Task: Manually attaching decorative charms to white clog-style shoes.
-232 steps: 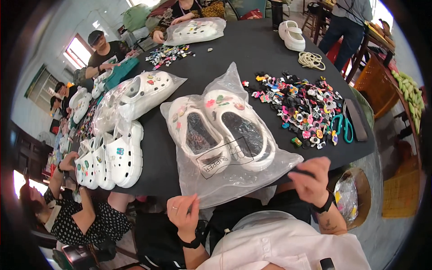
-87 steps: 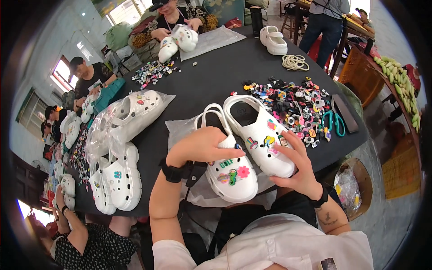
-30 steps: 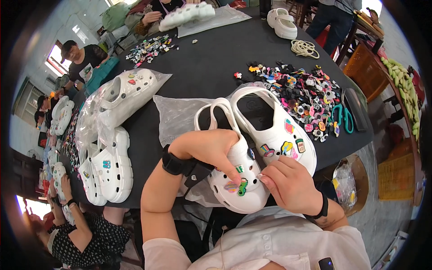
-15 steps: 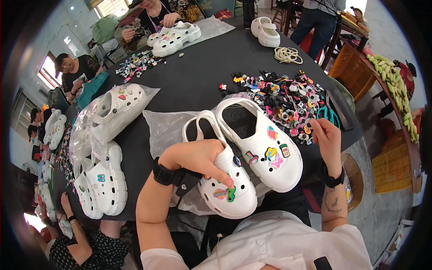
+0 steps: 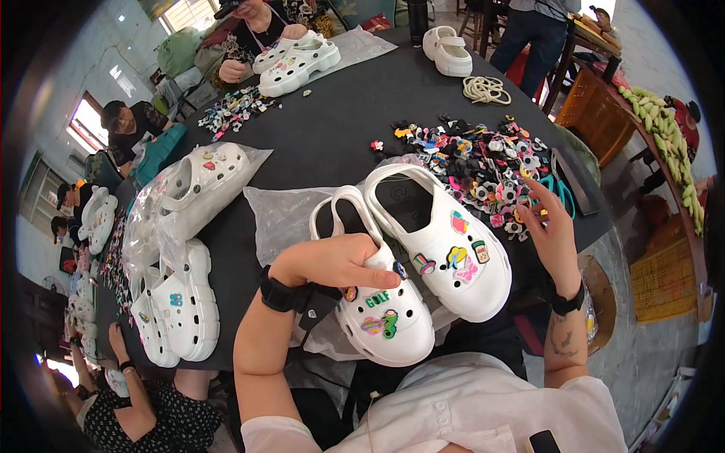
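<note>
My left hand (image 5: 336, 262) is closed round the upper of a white clog (image 5: 400, 343), thumb on top, the other fingers hidden in the opening. Colourful shoe charms sit on this clog, among them a green seahorse (image 5: 390, 324). Right against it lies a second white clog (image 5: 483, 291), also decorated, with a pink butterfly (image 5: 466, 269) and a cup-shaped charm (image 5: 480, 251). At the right-hand edge of a heap of loose charms (image 5: 491, 162), my right hand (image 5: 550, 230) has its fingers apart, and I see nothing in them.
Teal-handled scissors (image 5: 560, 196) lie right of the heap. Bagged white clogs (image 5: 208, 177) and another pair (image 5: 185, 302) stand left on the dark table (image 5: 325, 136). Coiled cord (image 5: 485, 90) and plain clogs (image 5: 447, 51) are at the far side. Other people handle clogs around the table.
My left thumb has shifted up the clog, uncovering green lettering. My right hand's fingers have spread from a near pinch beside the heap. The view has shifted slightly.
</note>
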Motion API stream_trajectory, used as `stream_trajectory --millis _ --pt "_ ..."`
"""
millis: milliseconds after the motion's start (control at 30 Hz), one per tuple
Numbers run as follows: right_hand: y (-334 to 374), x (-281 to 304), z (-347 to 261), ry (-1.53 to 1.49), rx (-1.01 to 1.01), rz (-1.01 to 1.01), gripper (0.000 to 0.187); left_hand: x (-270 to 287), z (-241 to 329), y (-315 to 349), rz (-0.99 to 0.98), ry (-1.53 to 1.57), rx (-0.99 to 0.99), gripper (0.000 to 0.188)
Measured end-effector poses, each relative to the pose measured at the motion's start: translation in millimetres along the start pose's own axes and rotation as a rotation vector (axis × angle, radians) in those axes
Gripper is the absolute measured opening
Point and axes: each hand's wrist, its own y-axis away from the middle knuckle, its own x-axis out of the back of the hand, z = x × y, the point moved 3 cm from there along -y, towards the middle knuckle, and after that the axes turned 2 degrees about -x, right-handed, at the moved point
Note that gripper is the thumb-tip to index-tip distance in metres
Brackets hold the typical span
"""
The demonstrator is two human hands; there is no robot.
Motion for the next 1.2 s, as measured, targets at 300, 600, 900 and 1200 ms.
stream_trajectory --millis 300,600,900,1200 --pt "41.1 5.0 -86.5 -0.135 0.229 -0.324 0.042 2.7 10.6 1.4 0.027 -0.052 -0.038 0.049" --pt "53.8 -15.9 -118.3 0.03 0.479 -0.367 0.048 3.4 4.8 1.7 0.03 -0.009 0.02 0.052" --pt "78.8 -46.0 -140.0 -0.1 0.537 -0.439 0.046 3.4 5.9 1.1 0.011 -0.094 -0.013 0.048" --pt "72.7 -64.9 -155.4 0.011 0.453 -0.488 0.05 2.3 3.8 -0.2 -0.106 -0.138 -0.053 0.037"
